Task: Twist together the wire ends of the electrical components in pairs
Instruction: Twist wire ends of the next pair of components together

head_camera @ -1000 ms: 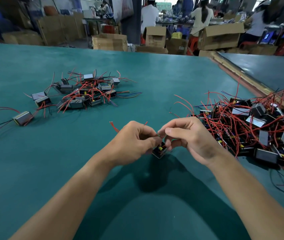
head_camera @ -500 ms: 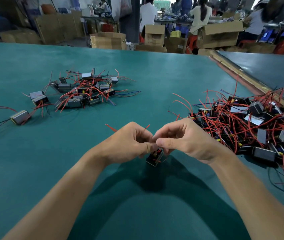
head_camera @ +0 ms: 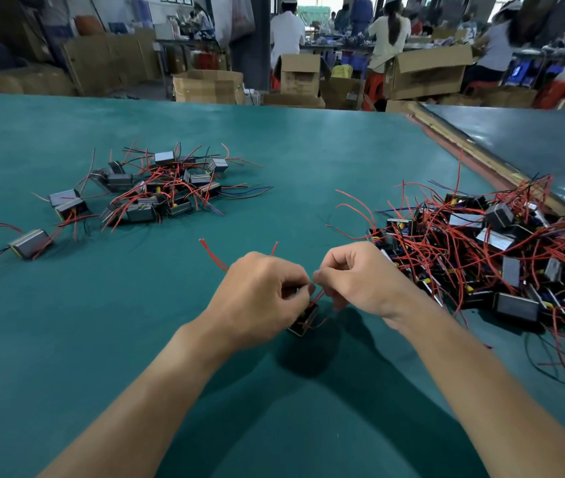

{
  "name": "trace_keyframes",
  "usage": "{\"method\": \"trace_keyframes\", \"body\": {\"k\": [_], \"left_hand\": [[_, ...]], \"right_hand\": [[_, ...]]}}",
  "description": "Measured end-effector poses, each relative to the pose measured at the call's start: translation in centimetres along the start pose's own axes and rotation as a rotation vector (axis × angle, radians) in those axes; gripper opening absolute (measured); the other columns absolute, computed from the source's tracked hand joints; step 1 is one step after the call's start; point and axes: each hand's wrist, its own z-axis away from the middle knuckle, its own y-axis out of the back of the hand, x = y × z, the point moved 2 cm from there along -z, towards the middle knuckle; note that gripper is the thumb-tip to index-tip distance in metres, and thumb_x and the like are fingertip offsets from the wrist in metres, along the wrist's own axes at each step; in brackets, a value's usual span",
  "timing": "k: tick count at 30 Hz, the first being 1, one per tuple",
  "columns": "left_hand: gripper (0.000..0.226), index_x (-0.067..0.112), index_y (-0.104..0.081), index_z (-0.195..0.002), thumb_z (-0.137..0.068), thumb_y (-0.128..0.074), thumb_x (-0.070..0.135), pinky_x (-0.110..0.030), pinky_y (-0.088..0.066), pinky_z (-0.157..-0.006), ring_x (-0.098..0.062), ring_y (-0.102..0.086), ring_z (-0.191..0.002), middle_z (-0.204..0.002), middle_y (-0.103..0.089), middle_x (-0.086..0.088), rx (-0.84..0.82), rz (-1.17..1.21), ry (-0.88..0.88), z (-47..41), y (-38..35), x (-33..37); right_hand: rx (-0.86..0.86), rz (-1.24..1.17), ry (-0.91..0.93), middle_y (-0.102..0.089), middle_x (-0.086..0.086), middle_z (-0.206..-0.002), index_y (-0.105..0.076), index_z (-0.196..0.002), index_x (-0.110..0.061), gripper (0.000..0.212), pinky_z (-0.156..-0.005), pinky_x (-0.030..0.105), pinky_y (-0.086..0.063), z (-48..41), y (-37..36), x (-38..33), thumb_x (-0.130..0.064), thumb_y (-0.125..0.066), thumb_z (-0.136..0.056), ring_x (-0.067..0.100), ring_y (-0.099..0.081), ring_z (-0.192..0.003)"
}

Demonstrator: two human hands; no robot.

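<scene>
Item: small transformer [head_camera: 304, 320] | hangs under both hands, above green table [head_camera: 101, 339] | left hand [head_camera: 256, 298] and right hand [head_camera: 360, 281], fingers curled, pinch its red wires [head_camera: 319, 298] just above it.

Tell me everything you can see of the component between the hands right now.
The component is a small dark boxy block with a pale edge, tilted, hanging by thin red wires. The left hand and right hand pinch those wires just above it. It looks lifted off the green table.
</scene>
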Motion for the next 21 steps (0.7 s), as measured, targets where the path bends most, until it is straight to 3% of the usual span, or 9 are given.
{"method": "trace_keyframes", "body": {"k": [8, 13, 16, 21], "left_hand": [[0.013, 0.022, -0.072, -0.076, -0.079, -0.065, 0.032, -0.027, -0.047, -0.053, -0.015, -0.056, -0.052, -0.061, -0.064, 0.014, 0.028, 0.141, 0.127, 0.0, 0.6, -0.7], [0.014, 0.018, -0.071, -0.071, -0.084, -0.066, 0.014, -0.030, -0.049, -0.057, -0.008, -0.055, -0.053, -0.060, -0.067, 0.006, 0.004, 0.309, 0.264, -0.2, 0.3, -1.1], [0.018, 0.013, -0.073, -0.073, -0.089, -0.066, 0.007, -0.037, -0.053, -0.062, -0.013, -0.057, -0.057, -0.061, -0.070, 0.002, -0.033, 0.461, 0.376, -0.5, 0.3, -1.3], [0.019, 0.011, -0.072, -0.076, -0.091, -0.065, 0.003, -0.020, -0.048, -0.053, -0.007, -0.054, -0.050, -0.057, -0.067, 0.005, -0.071, 0.579, 0.431, -0.6, 0.4, -1.1]], "right_hand": [[0.038, -0.140, 0.029, -0.060, -0.002, -0.051, -0.060, -0.061, -0.013, 0.031, -0.045, 0.021, -0.046, -0.1, -0.3, -0.4, -0.006, -0.067, -0.091, 0.011, -0.051, -0.040], [0.076, -0.157, 0.093, -0.064, -0.001, -0.057, -0.064, -0.070, -0.011, 0.019, -0.049, 0.029, -0.052, -0.1, -0.5, -0.5, -0.006, -0.073, -0.086, 0.013, -0.055, -0.044], [0.125, -0.146, 0.194, -0.066, -0.003, -0.059, -0.068, -0.074, -0.012, 0.015, -0.052, 0.031, -0.053, -0.1, 0.0, -0.7, -0.003, -0.076, -0.082, 0.013, -0.057, -0.048], [0.095, -0.004, 0.244, -0.069, -0.002, -0.059, -0.074, -0.071, -0.022, 0.018, -0.053, 0.034, -0.049, 0.1, 0.1, -0.6, -0.009, -0.077, -0.083, 0.010, -0.056, -0.050]]}}
